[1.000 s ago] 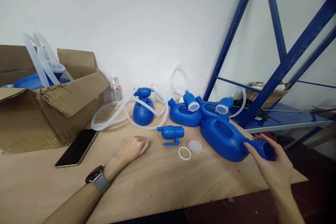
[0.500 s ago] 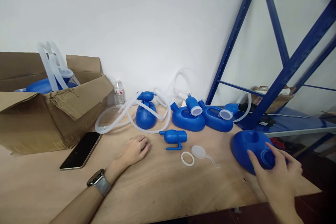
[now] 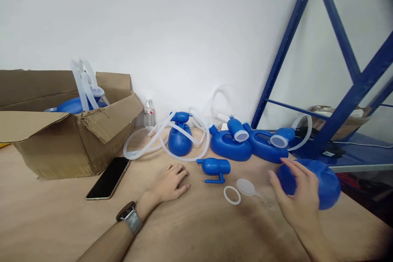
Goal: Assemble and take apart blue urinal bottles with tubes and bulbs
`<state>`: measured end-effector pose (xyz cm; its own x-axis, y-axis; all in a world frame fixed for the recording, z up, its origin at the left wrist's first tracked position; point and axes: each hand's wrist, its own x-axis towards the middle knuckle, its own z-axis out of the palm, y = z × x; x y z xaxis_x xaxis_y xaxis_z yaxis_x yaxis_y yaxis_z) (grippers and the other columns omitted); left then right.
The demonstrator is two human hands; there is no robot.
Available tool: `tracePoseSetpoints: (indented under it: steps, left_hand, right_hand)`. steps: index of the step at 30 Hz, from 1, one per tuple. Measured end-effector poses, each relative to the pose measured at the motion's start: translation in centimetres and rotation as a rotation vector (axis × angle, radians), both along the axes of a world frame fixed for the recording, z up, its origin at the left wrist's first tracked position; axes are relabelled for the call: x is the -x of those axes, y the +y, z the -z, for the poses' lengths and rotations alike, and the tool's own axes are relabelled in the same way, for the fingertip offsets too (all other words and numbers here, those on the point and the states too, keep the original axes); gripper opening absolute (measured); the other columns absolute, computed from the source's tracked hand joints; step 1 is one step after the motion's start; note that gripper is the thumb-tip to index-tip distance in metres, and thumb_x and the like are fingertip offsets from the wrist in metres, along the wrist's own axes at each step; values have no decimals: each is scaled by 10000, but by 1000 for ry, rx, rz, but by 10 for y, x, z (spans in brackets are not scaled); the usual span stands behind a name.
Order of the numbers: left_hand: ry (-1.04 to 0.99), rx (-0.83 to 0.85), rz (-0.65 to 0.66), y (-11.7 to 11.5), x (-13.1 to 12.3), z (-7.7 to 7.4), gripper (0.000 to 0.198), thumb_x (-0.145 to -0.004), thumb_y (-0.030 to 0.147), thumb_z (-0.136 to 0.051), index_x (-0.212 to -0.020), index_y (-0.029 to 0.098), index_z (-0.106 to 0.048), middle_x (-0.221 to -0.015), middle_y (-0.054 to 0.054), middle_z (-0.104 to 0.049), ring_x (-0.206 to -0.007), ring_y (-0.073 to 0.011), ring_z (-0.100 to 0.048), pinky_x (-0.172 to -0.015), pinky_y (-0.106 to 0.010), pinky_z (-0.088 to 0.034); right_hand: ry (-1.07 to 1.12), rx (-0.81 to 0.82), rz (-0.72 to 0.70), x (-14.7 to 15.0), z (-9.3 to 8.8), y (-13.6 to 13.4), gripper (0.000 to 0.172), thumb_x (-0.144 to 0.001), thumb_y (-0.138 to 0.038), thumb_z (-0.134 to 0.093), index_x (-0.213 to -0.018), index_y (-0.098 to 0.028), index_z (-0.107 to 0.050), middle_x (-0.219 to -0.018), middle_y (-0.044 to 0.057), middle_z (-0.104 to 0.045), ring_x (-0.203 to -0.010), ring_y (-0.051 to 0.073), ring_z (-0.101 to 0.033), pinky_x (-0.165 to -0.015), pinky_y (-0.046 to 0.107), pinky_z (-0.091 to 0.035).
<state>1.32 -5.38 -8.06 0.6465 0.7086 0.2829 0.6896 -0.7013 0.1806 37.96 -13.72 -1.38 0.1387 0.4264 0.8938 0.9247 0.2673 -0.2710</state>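
My right hand wraps its spread fingers round a large blue plastic container standing at the right edge of the wooden table. My left hand, with a watch on its wrist, lies flat on the table with fingers loosely apart and holds nothing. Between the hands lie a small blue connector, a white ring and a clear lid with a tab.
Further blue containers with clear tubing lie along the wall, next to a water bottle. An open cardboard box stands at the left, a phone beside it. Blue shelving rises at the right.
My right hand has turned the large blue container from lying with its spout pointing right to standing on end at the table's right edge. The view has shifted; my left hand stays flat.
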Motion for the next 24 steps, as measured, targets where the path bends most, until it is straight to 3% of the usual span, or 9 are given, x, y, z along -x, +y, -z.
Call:
tracePoseSetpoints:
  steps: [2, 4, 8, 10, 13, 16, 18, 22, 24]
  left_hand:
    - [2, 23, 13, -2, 0, -3, 373, -1011, 464, -527, -1241, 191, -636, -1192, -120, -633, -1113, -296, -593, -983, -461, -448]
    - [6, 41, 18, -3, 0, -4, 406, -1009, 483, -535, -1274, 192, -634, -1211, -125, -625, -1120, -302, -584, -994, -470, -442]
    - [-2, 33, 22, -2, 0, -2, 464, -999, 529, -544, -1316, 200, -628, -1265, -138, -609, -1154, -320, -564, -1006, -490, -428]
    - [-4, 28, 21, -1, 0, 1, 493, -988, 553, -551, -1334, 208, -620, -1265, -141, -611, -1163, -328, -555, -1009, -501, -423]
    - [-9, 31, 10, 1, -2, 6, 541, -969, 594, -562, -1345, 209, -615, -1251, -145, -614, -1161, -339, -547, -1009, -517, -424]
    - [-33, 40, -11, 3, -3, 9, 559, -949, 610, -587, -1324, 197, -622, -1251, -145, -615, -1179, -346, -543, -1015, -528, -428]
    - [-67, 44, -32, 5, 0, 6, 588, -918, 629, -626, -1311, 191, -621, -1253, -148, -618, -1192, -351, -544, -1025, -536, -430]
    - [-165, 40, -50, 15, 21, -3, 720, -787, 727, -726, -1251, 187, -620, -1269, -160, -635, -1202, -369, -564, -1054, -555, -427]
    - [-237, 41, -96, 23, 35, -6, 596, -838, 680, -702, -1180, 197, -636, -1273, -153, -657, -1207, -362, -584, -1068, -543, -431]
  right_hand:
    - [-157, 29, -182, 36, -15, 15, 339, -1000, -399, -572, -1317, -296, -632, -1241, 146, -648, -1217, 372, -599, -1061, 593, -482]
    - [-245, 191, -376, 72, -27, 41, 324, -1005, -398, -560, -1304, -315, -649, -1272, 129, -649, -1230, 356, -601, -1067, 548, -495]
    - [-300, 448, -575, 132, -37, 122, 406, -1011, -416, -509, -1390, -299, -601, -1414, 110, -578, -1332, 324, -546, -1124, 501, -482]
    - [-320, 451, -555, 155, -35, 170, 458, -1012, -401, -484, -1437, -250, -563, -1448, 134, -553, -1374, 323, -515, -1178, 509, -430]
    - [-306, 430, -412, 182, -33, 235, 549, -988, -313, -475, -1514, -157, -477, -1530, 203, -485, -1443, 366, -440, -1191, 554, -391]
    - [-339, 459, -264, 201, -35, 280, 657, -951, -295, -561, -1564, -117, -404, -1603, 232, -416, -1513, 450, -314, -1192, 647, -325]
    - [-373, 521, -202, 208, -37, 295, 716, -938, -343, -631, -1565, -85, -400, -1575, 251, -453, -1509, 486, -297, -1192, 662, -301]
    - [-455, 511, -194, 207, -34, 303, 621, -1019, -466, -558, -1503, -84, -492, -1376, 253, -607, -1344, 434, -500, -1182, 649, -289]
    - [-470, 477, -204, 203, -32, 300, 615, -1064, -505, -461, -1499, -71, -497, -1336, 245, -614, -1282, 388, -551, -1196, 620, -263]
